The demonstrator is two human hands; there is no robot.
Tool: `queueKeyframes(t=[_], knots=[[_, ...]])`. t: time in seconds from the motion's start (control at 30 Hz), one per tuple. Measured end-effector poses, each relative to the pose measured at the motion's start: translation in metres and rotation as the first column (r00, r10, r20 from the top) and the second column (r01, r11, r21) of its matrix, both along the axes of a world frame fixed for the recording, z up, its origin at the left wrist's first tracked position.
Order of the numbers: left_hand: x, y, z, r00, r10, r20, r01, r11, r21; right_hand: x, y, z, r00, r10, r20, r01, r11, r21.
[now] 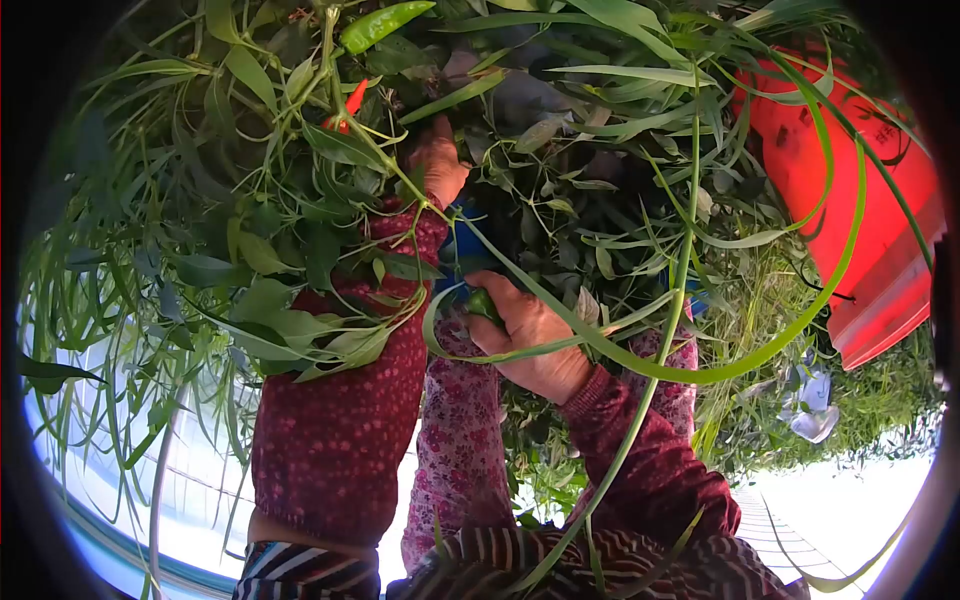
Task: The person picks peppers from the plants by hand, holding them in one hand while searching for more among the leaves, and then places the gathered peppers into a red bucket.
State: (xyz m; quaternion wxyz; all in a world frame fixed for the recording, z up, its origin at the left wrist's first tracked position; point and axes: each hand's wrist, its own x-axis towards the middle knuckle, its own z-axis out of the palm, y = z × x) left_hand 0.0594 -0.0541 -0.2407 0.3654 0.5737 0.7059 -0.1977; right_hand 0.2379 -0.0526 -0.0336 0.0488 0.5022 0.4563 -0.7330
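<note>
My right hand (532, 338) is closed around a green pepper (485, 305), whose rounded side shows between thumb and fingers. It is in front of my knees, with a long grass blade crossing it. My left hand (438, 165) reaches up into the pepper plant (340, 150); leaves and shadow hide its fingers, so I cannot see whether it holds anything. Left of that hand a red pepper (350, 106) hangs on a stem. Higher up, a long light-green pepper (386, 26) shows among the leaves.
A red plastic container (850, 190) lies tilted in the foliage at the right. Long grass blades (690, 220) arch across the view. Some blue material (460, 250) shows behind my hands. Clear plastic litter (815, 405) lies on the grass at the right.
</note>
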Motion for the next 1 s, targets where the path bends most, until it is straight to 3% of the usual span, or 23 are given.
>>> queueKeyframes(t=[0.03,0.07,0.1,0.17,0.2,0.23,0.3,0.37,0.43,0.5,0.57,0.63,0.77,0.8,0.87,0.97,1.0], knots=[[0.001,-0.009,-0.015,0.986,0.121,-0.117,-0.149,0.952,-0.268,-0.001,0.002,0.001,1.0,-0.014,0.0,0.014,0.998,0.056],[-0.004,-0.03,-0.038,0.982,0.021,-0.186,-0.066,0.969,-0.24,-0.002,0.007,0.004,1.0,-0.029,-0.005,0.029,1.0,0.009],[-0.006,-0.027,-0.035,0.983,0.024,-0.183,-0.068,0.968,-0.24,-0.001,0.01,0.004,1.0,-0.026,-0.002,0.026,1.0,0.009],[-0.01,-0.021,-0.019,0.997,-0.026,-0.066,0.007,0.963,-0.271,0.0,0.014,0.005,1.0,-0.031,0.006,0.031,0.996,-0.083],[-0.011,-0.014,0.005,0.996,0.093,-0.003,-0.09,0.955,-0.283,0.003,0.02,0.004,0.998,-0.055,-0.019,0.053,0.993,-0.103],[-0.015,-0.01,0.025,0.996,0.087,-0.009,-0.086,0.954,-0.286,0.005,0.018,0.002,0.998,-0.061,-0.025,0.058,0.993,-0.107],[-0.036,-0.008,0.054,0.926,0.252,0.28,-0.159,0.936,-0.315,0.006,0.015,-0.006,0.986,-0.164,-0.038,0.164,0.986,-0.01],[-0.055,-0.001,0.092,0.869,0.339,0.36,-0.178,0.894,-0.412,0.003,0.012,-0.015,0.949,-0.303,-0.089,0.306,0.951,0.032],[-0.068,0.0,0.129,0.652,0.593,0.472,-0.389,0.796,-0.463,0.002,0.021,-0.016,0.928,-0.354,-0.115,0.341,0.933,-0.116],[-0.084,0.008,0.151,0.662,0.57,0.486,-0.337,0.806,-0.486,0.0,0.03,-0.013,0.898,-0.44,0.013,0.429,0.869,-0.246],[-0.095,0.013,0.168,0.667,0.55,0.502,-0.285,0.811,-0.51,-0.006,0.022,-0.022,0.851,-0.524,-0.032,0.503,0.83,-0.241],[-0.098,0.018,0.177,0.563,0.668,0.487,-0.327,0.721,-0.611,-0.011,0.026,-0.02,0.804,-0.594,0.015,0.53,0.706,-0.47],[-0.095,0.024,0.181,0.621,0.639,0.454,-0.255,0.712,-0.654,-0.03,0.004,-0.032,0.922,-0.387,-0.012,0.369,0.886,-0.282],[-0.092,0.024,0.182,0.604,0.627,0.493,-0.233,0.73,-0.643,-0.034,-0.013,-0.043,0.935,-0.327,-0.141,0.323,0.945,-0.053],[-0.089,0.025,0.183,0.587,0.613,0.529,-0.213,0.747,-0.63,-0.044,-0.024,-0.043,0.938,-0.308,-0.157,0.301,0.951,-0.066],[-0.082,0.025,0.182,0.674,0.516,0.529,-0.12,0.783,-0.611,-0.055,-0.033,-0.038,0.961,-0.216,-0.172,0.219,0.976,-0.004],[-0.081,0.023,0.181,0.675,0.509,0.535,-0.102,0.781,-0.616,-0.061,-0.048,-0.046,0.909,-0.358,-0.215,0.345,0.934,-0.098]])
